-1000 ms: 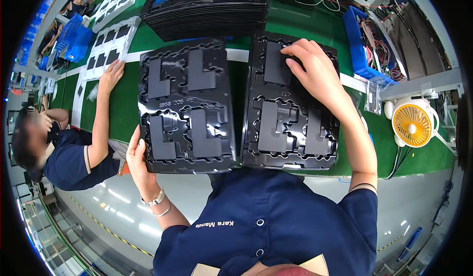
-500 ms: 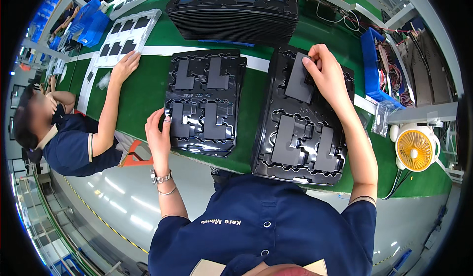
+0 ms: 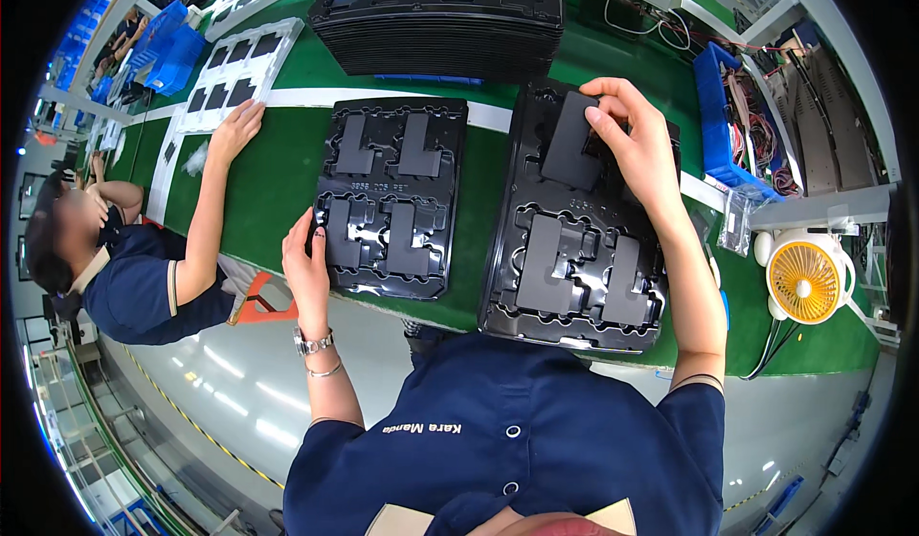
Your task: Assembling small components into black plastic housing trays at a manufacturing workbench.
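I watch my right hand at the far end of the right black tray. Its fingers are curled, the tips pinching the edge of a flat black part that sits tilted over the far pocket, just under the fingertips and not yet seated flat. Nearer me than those fingers, two more parts lie in their pockets.

My left hand rests at the near left corner of the left black tray, thumb and fingers loosely closed on its rim; I cannot tell how firm the hold is.

I judge the main risk to be the tilted part catching on a pocket wall: pressing down then could flex the thin tray or jolt the seated parts loose. The pinch is on one edge only, so the part could pivot and slip. A tug from my left hand could slide that tray into the right one. A co-worker's hand lies on the green belt, well apart from my fingers.
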Tool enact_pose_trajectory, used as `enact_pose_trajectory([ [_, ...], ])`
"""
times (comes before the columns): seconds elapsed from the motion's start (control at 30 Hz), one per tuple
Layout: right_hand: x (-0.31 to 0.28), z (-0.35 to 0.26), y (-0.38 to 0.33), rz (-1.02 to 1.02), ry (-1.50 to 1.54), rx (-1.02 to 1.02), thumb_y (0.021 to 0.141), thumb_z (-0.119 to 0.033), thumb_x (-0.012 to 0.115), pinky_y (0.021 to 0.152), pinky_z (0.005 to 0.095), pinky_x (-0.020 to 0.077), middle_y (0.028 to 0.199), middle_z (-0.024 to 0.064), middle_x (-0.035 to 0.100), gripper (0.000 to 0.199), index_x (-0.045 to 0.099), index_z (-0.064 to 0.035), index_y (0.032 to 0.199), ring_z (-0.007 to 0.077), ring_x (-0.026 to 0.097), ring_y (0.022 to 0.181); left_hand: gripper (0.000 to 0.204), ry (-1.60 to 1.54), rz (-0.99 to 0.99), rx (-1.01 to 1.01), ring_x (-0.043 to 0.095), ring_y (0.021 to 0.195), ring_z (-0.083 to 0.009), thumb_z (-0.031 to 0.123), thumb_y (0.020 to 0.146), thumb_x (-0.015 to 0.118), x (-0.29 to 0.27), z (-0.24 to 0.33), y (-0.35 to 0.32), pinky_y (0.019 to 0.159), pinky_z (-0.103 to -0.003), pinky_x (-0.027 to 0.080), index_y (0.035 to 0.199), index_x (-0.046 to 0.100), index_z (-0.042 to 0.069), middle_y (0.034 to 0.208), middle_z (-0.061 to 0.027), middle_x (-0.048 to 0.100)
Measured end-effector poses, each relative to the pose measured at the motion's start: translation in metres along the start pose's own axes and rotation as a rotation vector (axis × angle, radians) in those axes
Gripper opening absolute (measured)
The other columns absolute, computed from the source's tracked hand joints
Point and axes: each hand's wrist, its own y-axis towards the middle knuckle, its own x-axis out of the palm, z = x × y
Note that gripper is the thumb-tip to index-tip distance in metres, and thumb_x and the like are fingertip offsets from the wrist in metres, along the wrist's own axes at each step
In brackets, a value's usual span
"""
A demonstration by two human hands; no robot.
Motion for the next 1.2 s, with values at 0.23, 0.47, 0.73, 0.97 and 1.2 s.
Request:
enact_pose_trajectory([
  [0.23, -0.014, -0.025, -0.022, 0.071, 0.096, 0.028, 0.088, -0.007, 0.060, 0.074, 0.0219, 0.0452, 0.081, 0.0034, 0.067, 0.020, 0.062, 0.0000, 0.106, 0.0062, 0.058, 0.076, 0.037, 0.314, 0.103, 0.122, 0.052, 0.118, -0.0325, 0.012, 0.094, 0.056, -0.004, 0.012, -0.001, 0.103, -0.042, 0.040, 0.130, 0.055, 0.002, 0.124, -0.0154, 0.061],
  [0.47, -0.009, -0.066, -0.036, -0.133, 0.329, 0.087, 0.089, -0.010, 0.060, 0.072, 0.0219, 0.0465, 0.078, 0.0009, 0.064, 0.020, 0.061, 0.0003, 0.106, 0.0053, 0.058, 0.076, 0.040, -0.798, -0.420, 0.142, 0.063, 0.096, -0.0186, 0.020, 0.090, 0.062, -0.013, 0.171, 0.004, 0.084, -0.030, 0.049, 0.125, 0.056, 0.000, 0.109, -0.0102, 0.067],
  [0.73, 0.006, -0.072, -0.046, -0.173, 0.341, 0.013, 0.092, -0.012, 0.061, 0.075, 0.0235, 0.0448, 0.088, 0.0014, 0.058, 0.022, 0.059, 0.0022, 0.109, 0.0077, 0.054, 0.082, 0.018, -1.058, -0.736, 0.081, 0.055, 0.077, -0.0071, 0.018, 0.091, 0.062, 0.024, 0.243, 0.002, 0.070, -0.025, 0.046, 0.096, 0.061, 0.001, 0.084, 0.0002, 0.061],
  [0.97, 0.013, -0.056, -0.057, -0.186, 0.534, 0.085, 0.093, -0.009, 0.060, 0.077, 0.0279, 0.0492, 0.089, 0.0038, 0.057, 0.010, 0.059, 0.0008, 0.093, 0.0115, 0.061, 0.085, 0.013, -1.245, -0.608, 0.081, 0.051, 0.078, -0.0061, 0.012, 0.089, 0.060, 0.040, 0.242, 0.003, 0.072, -0.024, 0.044, 0.094, 0.059, 0.000, 0.084, 0.0017, 0.058],
  [1.2, 0.015, -0.052, -0.058, -0.135, 0.419, -0.005, 0.089, -0.006, 0.062, 0.072, 0.0289, 0.0481, 0.086, 0.0051, 0.057, 0.007, 0.059, 0.0010, 0.089, 0.0136, 0.059, 0.079, 0.016, -1.219, -0.602, 0.077, 0.051, 0.082, -0.0060, 0.010, 0.088, 0.059, 0.038, 0.250, 0.000, 0.074, -0.024, 0.045, 0.100, 0.059, 0.000, 0.090, 0.0009, 0.058],
])
